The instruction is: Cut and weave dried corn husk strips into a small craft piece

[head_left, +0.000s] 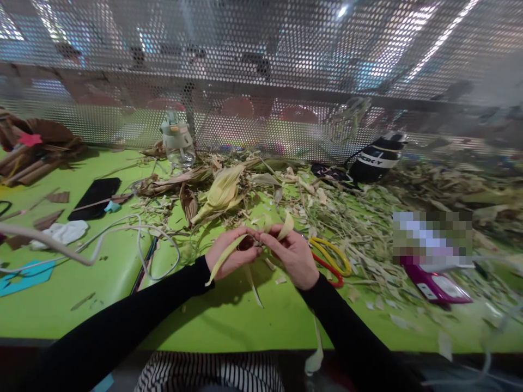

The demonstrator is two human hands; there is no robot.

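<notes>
My left hand (229,251) and my right hand (297,260) meet above the green table, fingertips pinched together on strips of corn husk. One pale strip (224,264) curves down across my left hand, and another end (287,224) sticks up by my right fingers. A thin strip (254,287) hangs below them. The exact spot where the fingers meet is partly hidden. Just behind the hands lies a yellow-green bundle of corn husk (224,189). Yellow and red loop handles (346,262), apparently of scissors, lie beside my right wrist.
Husk scraps (327,218) cover the table's middle and right. A clear bottle (178,142) and a black bottle (375,162) stand at the back before a perforated metal screen (253,54). At left are a phone (96,198), a white cable (118,220) and tissue (65,233); at right, a purple packet (439,283).
</notes>
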